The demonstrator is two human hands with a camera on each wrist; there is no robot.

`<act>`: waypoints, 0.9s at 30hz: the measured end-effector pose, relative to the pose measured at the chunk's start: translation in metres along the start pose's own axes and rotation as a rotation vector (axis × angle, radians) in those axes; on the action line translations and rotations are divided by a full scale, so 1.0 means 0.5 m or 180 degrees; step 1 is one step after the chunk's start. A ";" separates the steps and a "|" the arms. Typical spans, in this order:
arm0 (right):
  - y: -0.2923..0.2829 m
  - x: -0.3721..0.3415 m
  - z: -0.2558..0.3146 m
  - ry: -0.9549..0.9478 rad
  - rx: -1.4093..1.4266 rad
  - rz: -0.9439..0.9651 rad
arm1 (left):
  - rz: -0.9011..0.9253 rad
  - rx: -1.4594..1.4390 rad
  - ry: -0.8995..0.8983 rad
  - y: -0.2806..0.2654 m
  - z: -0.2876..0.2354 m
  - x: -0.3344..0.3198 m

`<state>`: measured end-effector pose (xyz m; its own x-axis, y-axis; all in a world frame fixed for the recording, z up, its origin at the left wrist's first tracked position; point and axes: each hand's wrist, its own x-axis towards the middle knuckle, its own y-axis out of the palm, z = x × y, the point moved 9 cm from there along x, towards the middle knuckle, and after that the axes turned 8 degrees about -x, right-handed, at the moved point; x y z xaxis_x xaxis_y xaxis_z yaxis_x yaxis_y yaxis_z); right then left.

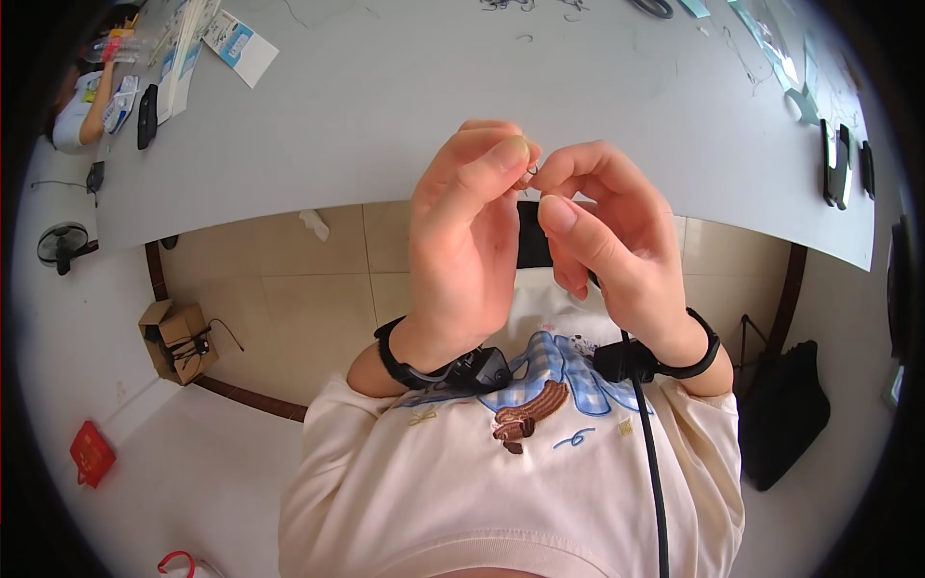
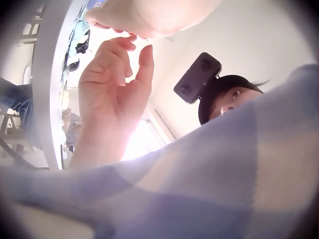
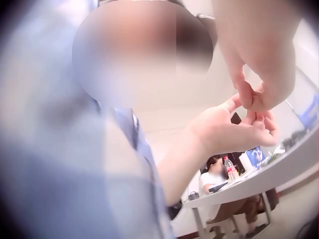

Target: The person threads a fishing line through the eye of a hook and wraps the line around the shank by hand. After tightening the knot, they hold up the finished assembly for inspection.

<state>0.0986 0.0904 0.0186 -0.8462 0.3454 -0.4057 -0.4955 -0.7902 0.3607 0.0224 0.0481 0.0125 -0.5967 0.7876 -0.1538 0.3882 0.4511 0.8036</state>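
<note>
1. Room (head view): tiled floor (image 1: 308,313) at centre and towards 9 o'clock.
2. Pale counter (image 1: 337,125), spanning 10 to 2 o'clock.
3. Another person (image 1: 72,125) at 10 o'clock; black bag (image 1: 785,414) at 4; open cardboard box (image 1: 183,337) near 9.
4. Hands, raised at the counter's near edge. The left hand (image 1: 464,226) pinches between thumb and index; the right hand (image 1: 621,236) has bent fingers meeting it, its hold uncertain.
5. Printed cards (image 1: 241,48), between 10 and 11 o'clock.
6. Dark curved piece (image 1: 534,170), towards 1 o'clock, at the left fingertips. Handling appears under way: this piece is taken up, its finishing and setting down presumably remaining. Loose dark pieces (image 1: 523,39) lie at 12; whether finished cannot be told.
</note>
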 end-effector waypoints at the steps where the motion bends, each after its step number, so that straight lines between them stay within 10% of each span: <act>1: -0.006 0.002 0.032 -0.0558 -0.0565 -0.0251 | -0.0002 -0.0003 0.0010 0.003 -0.004 0.005; 7: -0.006 -0.003 0.064 -0.1780 -0.1549 -0.0751 | -0.0279 -0.0149 -0.0182 -0.005 0.009 0.003; 18: 0.025 0.015 -0.036 0.1343 0.1337 0.0709 | 0.0153 -0.0157 -0.0047 0.013 -0.003 0.007; 21: 0.015 0.007 -0.025 0.1154 0.0759 0.0857 | 0.0087 0.0020 0.0427 0.005 -0.019 0.014; 23: -0.050 0.010 0.038 -0.0086 -0.0856 -0.0496 | 0.0044 0.0080 0.0472 0.004 -0.023 0.016; 27: -0.024 -0.026 0.114 -0.1840 -0.2625 -0.0939 | -0.0095 0.0340 0.0597 0.006 -0.030 0.008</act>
<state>0.1043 0.1243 0.0675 -0.7859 0.5980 0.1570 -0.5942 -0.6603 -0.4594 0.0105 0.0465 0.0229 -0.7254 0.6858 -0.0589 0.4348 0.5229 0.7332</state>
